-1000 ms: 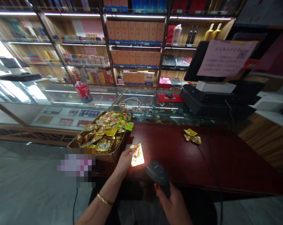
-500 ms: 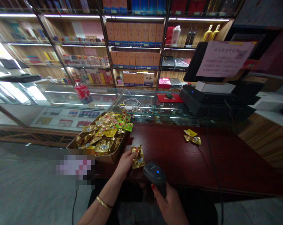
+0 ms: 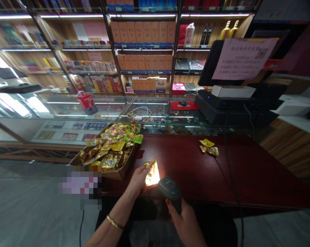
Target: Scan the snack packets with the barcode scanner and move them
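Note:
My left hand (image 3: 139,179) is closed on a gold snack packet (image 3: 152,174), holding it above the dark red tabletop (image 3: 178,154). Bright light falls on the packet's lower part. In my right hand (image 3: 184,216) is a black barcode scanner (image 3: 169,189), its head pointing toward the packet from close by. To the left of the packet stands an open cardboard box (image 3: 124,171) heaped with gold, yellow and green snack packets (image 3: 111,147). Two more packets (image 3: 209,147), one yellow and one gold, lie on the right side of the tabletop.
Behind the table runs a glass display counter (image 3: 106,103) with a red-labelled bottle (image 3: 86,102), a white cable (image 3: 139,113) and a mouse (image 3: 183,103) on it. A monitor with a paper sheet (image 3: 243,58) stands right. A black cable (image 3: 232,175) crosses the tabletop.
The scanner's light has come on and brightly lights the packet, while the blue light on the scanner has gone out. Both hands keep their holds; the view has shifted slightly.

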`<action>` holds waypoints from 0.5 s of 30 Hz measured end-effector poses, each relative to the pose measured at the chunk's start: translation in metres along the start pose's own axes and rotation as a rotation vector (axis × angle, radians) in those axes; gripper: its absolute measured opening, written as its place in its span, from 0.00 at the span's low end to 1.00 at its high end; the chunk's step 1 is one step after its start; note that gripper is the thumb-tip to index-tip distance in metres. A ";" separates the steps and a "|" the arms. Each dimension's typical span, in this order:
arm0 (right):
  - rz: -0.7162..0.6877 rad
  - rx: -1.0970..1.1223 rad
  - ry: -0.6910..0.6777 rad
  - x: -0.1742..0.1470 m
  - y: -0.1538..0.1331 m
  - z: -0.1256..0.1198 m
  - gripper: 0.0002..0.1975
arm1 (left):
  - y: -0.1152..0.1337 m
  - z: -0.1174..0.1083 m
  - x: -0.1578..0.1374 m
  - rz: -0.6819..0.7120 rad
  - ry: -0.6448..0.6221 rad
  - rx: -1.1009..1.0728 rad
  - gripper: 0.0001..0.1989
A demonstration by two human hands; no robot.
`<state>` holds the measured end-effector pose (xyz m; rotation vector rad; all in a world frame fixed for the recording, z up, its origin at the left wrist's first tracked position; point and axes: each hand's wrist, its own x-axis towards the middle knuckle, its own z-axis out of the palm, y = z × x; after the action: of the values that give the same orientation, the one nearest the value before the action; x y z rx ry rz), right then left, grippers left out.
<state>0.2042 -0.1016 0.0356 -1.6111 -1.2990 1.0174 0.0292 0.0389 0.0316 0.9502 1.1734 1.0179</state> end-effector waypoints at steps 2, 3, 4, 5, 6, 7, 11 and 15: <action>-0.003 0.017 -0.014 0.002 0.002 -0.001 0.25 | 0.001 0.004 -0.001 0.002 -0.011 0.015 0.18; -0.008 0.023 -0.012 0.002 0.003 -0.002 0.25 | 0.002 0.007 -0.001 0.000 -0.017 0.020 0.18; -0.013 0.026 -0.003 0.002 0.005 -0.004 0.25 | 0.003 0.010 -0.002 -0.002 -0.022 0.023 0.18; -0.016 0.030 0.015 0.001 0.007 -0.006 0.25 | 0.003 0.013 -0.002 -0.003 -0.024 0.029 0.18; -0.015 0.035 0.039 0.000 0.008 -0.008 0.26 | 0.002 0.018 -0.002 -0.007 -0.028 0.038 0.18; -0.010 0.043 0.068 -0.002 0.010 -0.012 0.26 | 0.001 0.023 -0.001 -0.018 -0.033 0.048 0.18; 0.044 0.082 0.239 -0.012 0.018 -0.029 0.30 | -0.007 0.059 0.010 -0.103 -0.088 0.048 0.17; 0.128 0.100 0.354 -0.023 0.027 -0.050 0.33 | -0.015 0.123 0.034 -0.128 -0.171 0.061 0.18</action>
<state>0.2559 -0.1336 0.0298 -1.7208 -0.9046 0.8114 0.1556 0.0608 0.0259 0.9774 1.1124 0.7870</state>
